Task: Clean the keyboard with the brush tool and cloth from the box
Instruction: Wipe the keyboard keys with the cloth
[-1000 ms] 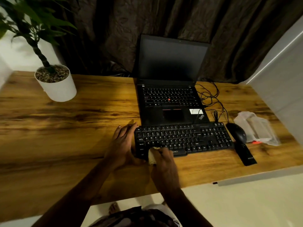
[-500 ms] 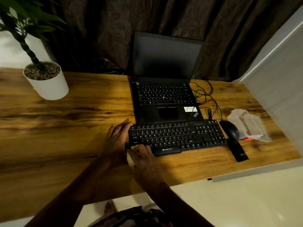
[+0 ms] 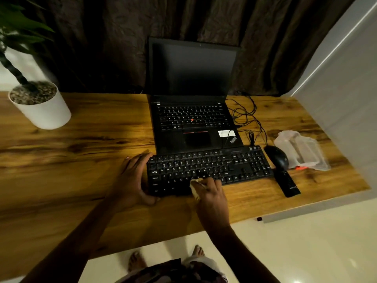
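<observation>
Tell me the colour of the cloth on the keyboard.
The cloth is pale cream, best seen in the head view, gripped by the right hand.

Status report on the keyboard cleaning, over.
Left hand braces keyboard at left end. Right hand presses cloth on bottom row. Mouse beside right end; path clear.

The scene is dim. Warm light is strongest on the middle of the desk [image 3: 91, 152], which glows yellow, while its near left part sinks into shadow. The curtain [image 3: 102, 37] behind is almost black. The wide lens bends the desk's edges. The plant pot [image 3: 44, 111] at the left is smeared by blur, and the right hand [image 3: 212, 193] with the cloth [image 3: 194, 185] looks soft. A thin bright line crosses the wall [image 3: 336, 88].
</observation>
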